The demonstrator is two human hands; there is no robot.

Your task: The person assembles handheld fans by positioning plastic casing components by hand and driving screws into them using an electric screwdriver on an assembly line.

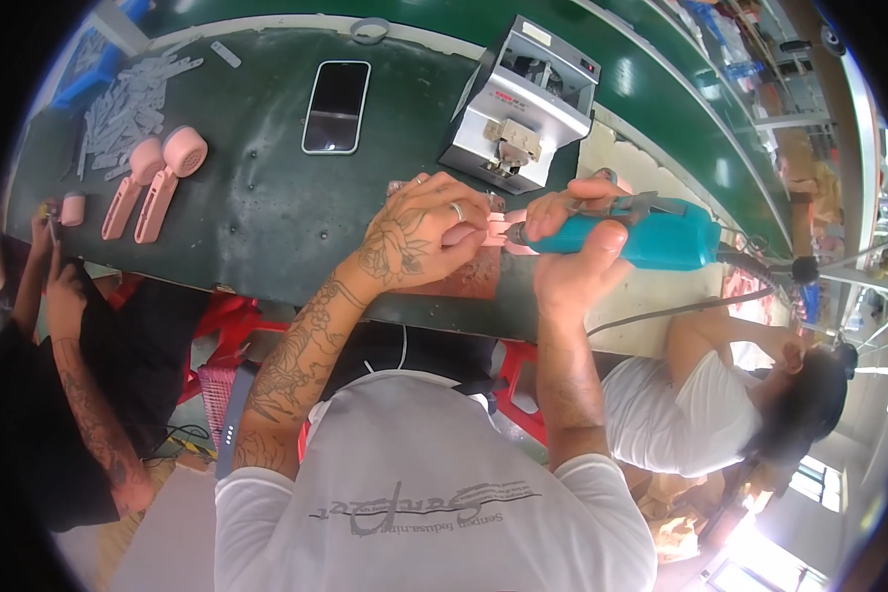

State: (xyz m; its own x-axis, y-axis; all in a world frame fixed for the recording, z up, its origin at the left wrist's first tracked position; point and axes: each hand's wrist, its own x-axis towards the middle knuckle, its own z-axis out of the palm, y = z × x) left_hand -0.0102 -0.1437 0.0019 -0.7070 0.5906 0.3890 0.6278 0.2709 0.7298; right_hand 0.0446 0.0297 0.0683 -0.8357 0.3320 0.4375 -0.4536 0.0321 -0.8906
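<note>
My right hand point(574, 261) is wrapped round a teal electric screwdriver point(651, 235), which lies sideways with its tip toward the left. At that tip is a pink plastic part point(497, 229), gripped in the closed fingers of my left hand point(426, 232). Most of the part is hidden behind my fingers, so its full shape does not show. Both hands are above a reddish mat point(474, 280) on the dark green table point(257, 128). Just beyond them stands a grey metal screw feeder point(518, 109).
A phone point(336, 109) lies past my left hand. Farther left are two pink handled pieces with round heads point(164, 178), a pile of grey strips point(128, 104) and a blue bin point(91, 71). The screwdriver's cable point(681, 310) trails right. Co-workers sit at both sides.
</note>
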